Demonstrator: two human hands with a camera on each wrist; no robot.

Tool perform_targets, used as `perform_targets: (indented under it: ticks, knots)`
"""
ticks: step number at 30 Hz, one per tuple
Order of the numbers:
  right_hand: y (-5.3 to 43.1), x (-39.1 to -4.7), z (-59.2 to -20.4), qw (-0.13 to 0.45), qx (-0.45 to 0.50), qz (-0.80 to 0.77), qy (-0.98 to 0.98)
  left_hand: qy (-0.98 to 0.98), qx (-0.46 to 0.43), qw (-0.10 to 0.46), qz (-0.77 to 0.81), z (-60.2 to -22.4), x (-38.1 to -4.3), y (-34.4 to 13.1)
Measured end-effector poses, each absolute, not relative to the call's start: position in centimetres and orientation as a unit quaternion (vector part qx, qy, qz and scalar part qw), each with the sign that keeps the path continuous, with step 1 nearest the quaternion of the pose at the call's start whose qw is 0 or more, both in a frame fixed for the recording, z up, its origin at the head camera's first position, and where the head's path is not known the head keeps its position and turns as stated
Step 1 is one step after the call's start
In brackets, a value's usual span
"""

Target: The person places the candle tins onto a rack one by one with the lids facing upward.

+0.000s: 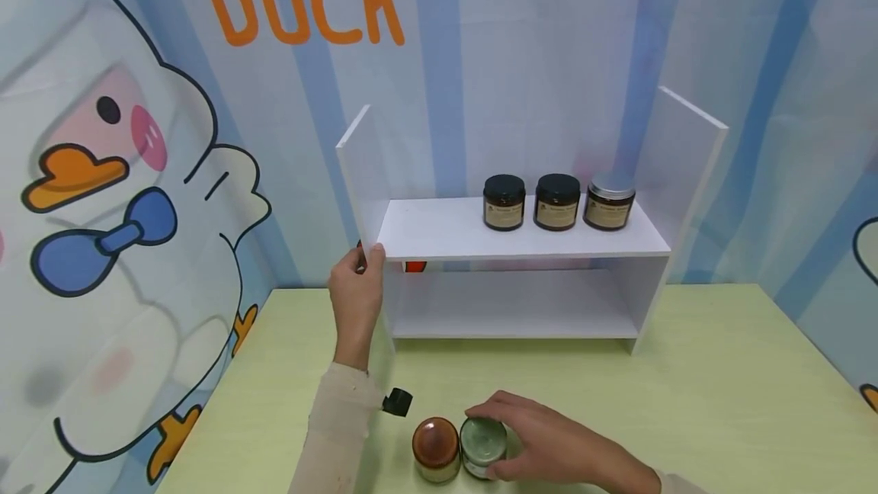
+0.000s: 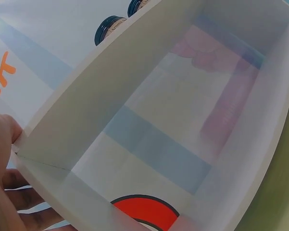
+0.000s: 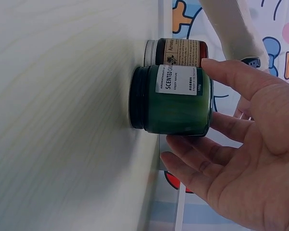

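My left hand (image 1: 357,292) grips the left side panel of a white two-tier shelf (image 1: 524,255), thumb at the front edge where the upper board meets it. The left wrist view shows its fingers (image 2: 31,211) behind the panel. Near the table's front, my right hand (image 1: 542,437) holds a green scented candle jar (image 1: 483,441), thumb on one side and fingers on the other. That jar stands upside down, its dark lid (image 3: 138,98) on the table. Right beside it, an amber candle jar (image 1: 436,448) is also upside down, silver lid below.
On the upper board stand two black-lidded jars (image 1: 504,203) and a silver-lidded jar (image 1: 609,203), toward the right. Tall side panels (image 1: 686,151) rise at both ends. The shelf stands at the back of the pale green table (image 1: 720,387), before a printed duck curtain (image 1: 535,59).
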State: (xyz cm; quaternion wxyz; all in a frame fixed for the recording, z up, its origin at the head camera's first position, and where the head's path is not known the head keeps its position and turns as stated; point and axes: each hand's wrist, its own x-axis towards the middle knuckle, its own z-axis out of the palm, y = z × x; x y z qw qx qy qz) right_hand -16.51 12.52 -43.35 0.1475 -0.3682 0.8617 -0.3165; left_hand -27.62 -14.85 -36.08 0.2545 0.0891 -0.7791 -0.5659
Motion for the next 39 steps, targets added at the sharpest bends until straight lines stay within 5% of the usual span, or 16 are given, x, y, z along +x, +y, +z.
perform_targets:
  ticks: [15,32,39]
  knots:
    - [12.5,-16.7,-43.3,0.158,-0.364,-0.319,0.861,-0.782,0.102,0.26,-0.557,-36.2,-27.8,-14.8]
    - [11.2,-16.0,-44.0,0.071,-0.356,-0.281,0.888,-0.778,0.097,0.25,-0.568,-36.3,-27.7,-14.9]
    - [11.0,-15.9,-43.6,0.09,-0.353,-0.261,0.894,-0.778,0.101,0.248,-0.569,-36.3,-27.8,-15.0]
